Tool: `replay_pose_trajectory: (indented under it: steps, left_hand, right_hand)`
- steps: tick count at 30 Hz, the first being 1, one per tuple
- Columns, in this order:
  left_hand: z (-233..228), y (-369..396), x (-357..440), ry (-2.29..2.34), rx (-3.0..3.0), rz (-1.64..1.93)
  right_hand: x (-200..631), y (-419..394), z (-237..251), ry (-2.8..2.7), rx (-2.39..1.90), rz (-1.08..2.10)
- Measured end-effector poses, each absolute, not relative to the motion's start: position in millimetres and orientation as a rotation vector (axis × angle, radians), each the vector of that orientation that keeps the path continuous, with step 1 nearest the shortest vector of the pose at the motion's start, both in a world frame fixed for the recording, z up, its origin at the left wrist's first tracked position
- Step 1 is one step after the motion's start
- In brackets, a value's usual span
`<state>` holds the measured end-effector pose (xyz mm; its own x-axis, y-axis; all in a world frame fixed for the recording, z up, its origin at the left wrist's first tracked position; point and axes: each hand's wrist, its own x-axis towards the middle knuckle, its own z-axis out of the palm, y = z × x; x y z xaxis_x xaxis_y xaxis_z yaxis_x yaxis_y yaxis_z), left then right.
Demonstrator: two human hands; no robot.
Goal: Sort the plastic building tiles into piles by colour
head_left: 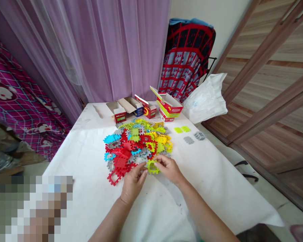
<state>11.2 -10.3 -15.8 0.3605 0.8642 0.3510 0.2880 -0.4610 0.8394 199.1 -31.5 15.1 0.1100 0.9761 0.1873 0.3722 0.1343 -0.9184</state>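
A yellow-green square building piece (153,167) with toothed edges and an open middle is held up at the near side of a pile. My right hand (169,169) pinches its right side between thumb and fingers. Close to its left edge is my left hand (133,181), thumb and forefinger apart; whether the tips touch the piece is unclear. Just beyond both hands lies the heap of interlocking plastic pieces (135,143) in red, blue, grey, yellow and green. A red frame piece (114,178) lies at its near left edge, beside my left hand.
Four opened cardboard boxes, among them a red and yellow-green one (170,109), line the far table edge. To the right lie two yellow-green plates (181,129), a grey plate (188,140) and grey pieces (199,135). A white plastic bag (205,99) hangs at the far right corner.
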Motion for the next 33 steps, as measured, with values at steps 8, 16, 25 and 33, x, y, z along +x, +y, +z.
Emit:
replay_pose_trajectory:
  steps: [8, 16, 25, 33]
  left_hand:
    - [-9.3, -8.7, 10.7, 1.105, 2.059, 1.136]
    - [-6.5, -8.6, 9.6, 1.061, 2.184, 1.128]
    - [-7.5, -7.3, 8.6, 1.076, 2.174, 1.134]
    - [-9.6, -5.9, 7.9, 1.048, 2.184, 1.157]
  right_hand:
    - [206.1, -51.1, 38.2, -1.844, -1.343, 0.096]
    - [292.3, -76.9, 10.0, -1.756, -1.798, -0.276]
    - [316.4, -81.6, -9.0, -1.631, -2.101, -0.26]
    - [310.3, -81.7, -12.6, -1.737, -2.163, -0.244]
